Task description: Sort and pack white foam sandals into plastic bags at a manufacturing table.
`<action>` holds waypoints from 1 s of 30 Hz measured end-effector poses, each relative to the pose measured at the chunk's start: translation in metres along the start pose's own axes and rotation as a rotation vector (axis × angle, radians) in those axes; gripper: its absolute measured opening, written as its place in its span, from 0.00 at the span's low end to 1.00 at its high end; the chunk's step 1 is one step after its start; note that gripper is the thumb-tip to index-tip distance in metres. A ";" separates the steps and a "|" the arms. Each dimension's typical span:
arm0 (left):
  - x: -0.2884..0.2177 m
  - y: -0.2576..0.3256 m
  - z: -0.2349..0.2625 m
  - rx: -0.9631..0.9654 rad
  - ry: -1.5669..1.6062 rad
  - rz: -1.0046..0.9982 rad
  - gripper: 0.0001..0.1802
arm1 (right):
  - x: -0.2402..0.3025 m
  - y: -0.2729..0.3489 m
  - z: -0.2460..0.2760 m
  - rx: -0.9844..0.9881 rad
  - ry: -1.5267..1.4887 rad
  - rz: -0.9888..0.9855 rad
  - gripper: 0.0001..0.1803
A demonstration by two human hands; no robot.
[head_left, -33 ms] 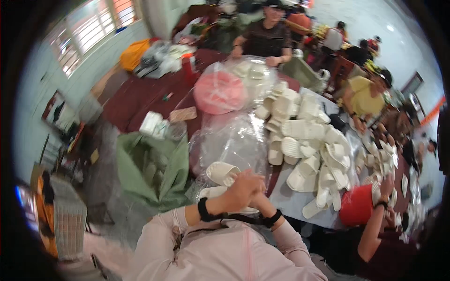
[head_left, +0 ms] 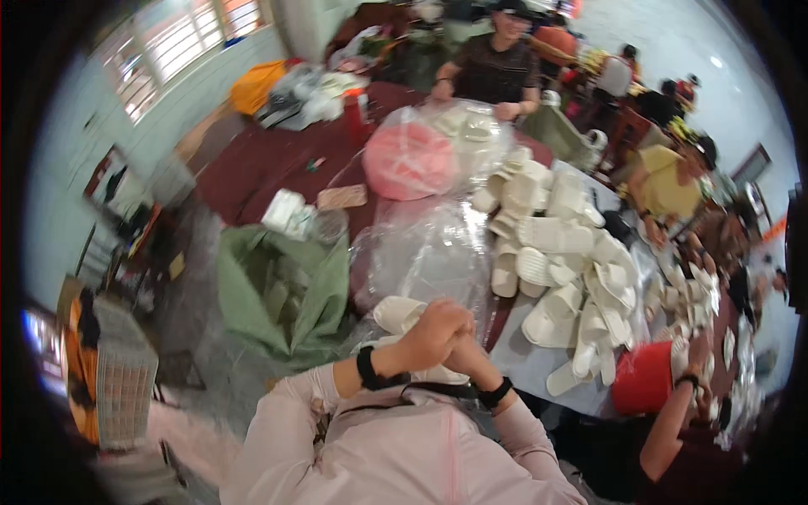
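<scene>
Far to the left of the left hand, a green sack stands open, pale contents inside, blurred. Beyond the sack and farther from the hands, a white packet sits just beside a clear round container and a flat tan piece. Just past the left hand's knuckles, a cream slipper lies by the near edge of the surface; this is the one nearest the hands. Left hand: fingers curled, pressed together with the right hand, lying over it. Cannot tell whether either grips anything. Straight ahead of both, crumpled clear film, then a pink round bundle in plastic. Right of the right hand, a heaped slipper pile. Farther right, a red container, a co-worker's hand near it.
</scene>
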State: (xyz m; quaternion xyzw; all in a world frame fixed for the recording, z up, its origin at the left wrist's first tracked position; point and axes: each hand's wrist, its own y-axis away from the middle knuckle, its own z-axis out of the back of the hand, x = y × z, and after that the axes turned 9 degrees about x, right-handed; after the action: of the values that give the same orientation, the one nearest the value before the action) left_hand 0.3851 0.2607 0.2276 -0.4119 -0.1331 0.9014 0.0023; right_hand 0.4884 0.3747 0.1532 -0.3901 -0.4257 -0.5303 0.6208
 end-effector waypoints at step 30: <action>0.226 0.369 0.075 0.091 -0.349 1.263 0.32 | 0.149 -0.206 -0.099 0.189 0.355 0.205 0.06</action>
State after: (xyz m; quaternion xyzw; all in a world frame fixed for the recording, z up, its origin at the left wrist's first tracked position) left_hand 0.2193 -0.0869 0.0174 -0.2580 0.1742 0.7878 -0.5314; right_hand 0.3065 0.2064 0.2674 -0.2722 -0.3157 -0.4824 0.7704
